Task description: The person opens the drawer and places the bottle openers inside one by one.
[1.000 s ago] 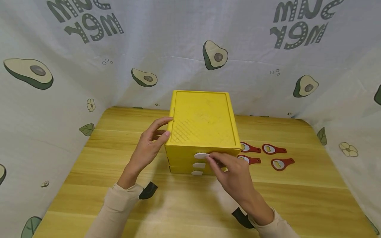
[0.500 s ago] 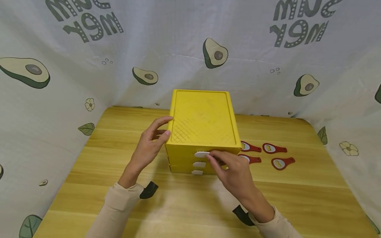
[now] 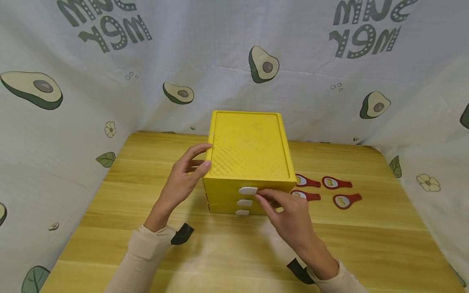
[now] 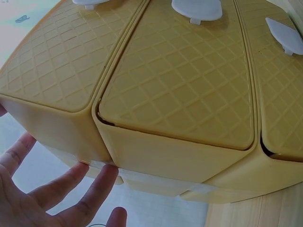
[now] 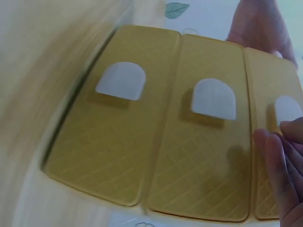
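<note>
The right hand (image 3: pixel 287 213) pinched the end of the top white handle (image 3: pixel 248 190) between its fingers; just beyond them stood the yellow drawer unit (image 3: pixel 250 146), its drawers shut. Left of those fingers, the left hand (image 3: pixel 181 181) touched the unit's side with loosely spread fingers. To the pinching fingers' right, red paddle-shaped pieces (image 3: pixel 347 201) lay on the desk (image 3: pixel 377 244) (two partly hidden). So shallow a pinch could slip; a stiff drawer might drag the lightly braced unit.
</note>
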`<state>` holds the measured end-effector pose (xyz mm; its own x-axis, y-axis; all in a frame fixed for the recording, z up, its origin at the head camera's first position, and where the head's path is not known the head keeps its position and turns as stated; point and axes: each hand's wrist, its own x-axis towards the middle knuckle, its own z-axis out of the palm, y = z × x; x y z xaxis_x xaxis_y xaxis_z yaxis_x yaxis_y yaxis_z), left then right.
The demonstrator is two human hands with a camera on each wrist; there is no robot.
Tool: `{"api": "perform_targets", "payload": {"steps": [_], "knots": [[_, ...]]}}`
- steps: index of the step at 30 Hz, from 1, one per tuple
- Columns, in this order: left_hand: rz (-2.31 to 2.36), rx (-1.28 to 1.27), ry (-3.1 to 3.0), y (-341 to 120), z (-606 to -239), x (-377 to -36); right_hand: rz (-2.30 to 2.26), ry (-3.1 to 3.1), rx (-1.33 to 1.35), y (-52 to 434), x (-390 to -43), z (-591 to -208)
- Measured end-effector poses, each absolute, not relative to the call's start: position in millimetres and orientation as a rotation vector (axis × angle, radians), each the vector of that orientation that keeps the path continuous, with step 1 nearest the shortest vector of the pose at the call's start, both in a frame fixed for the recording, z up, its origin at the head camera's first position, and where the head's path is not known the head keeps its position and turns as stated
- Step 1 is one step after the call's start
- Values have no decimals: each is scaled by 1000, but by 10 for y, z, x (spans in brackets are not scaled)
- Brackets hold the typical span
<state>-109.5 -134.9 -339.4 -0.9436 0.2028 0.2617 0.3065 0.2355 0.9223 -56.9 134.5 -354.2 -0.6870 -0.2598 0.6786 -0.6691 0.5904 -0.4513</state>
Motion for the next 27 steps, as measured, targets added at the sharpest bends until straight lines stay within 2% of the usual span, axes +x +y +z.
{"api": "perform_targets", "payload": {"steps": [27], "knots": [[-1831, -511, -2368, -1350, -3453, -1169, 1050, -2340, 718, 1314, -691, -4060]]}}
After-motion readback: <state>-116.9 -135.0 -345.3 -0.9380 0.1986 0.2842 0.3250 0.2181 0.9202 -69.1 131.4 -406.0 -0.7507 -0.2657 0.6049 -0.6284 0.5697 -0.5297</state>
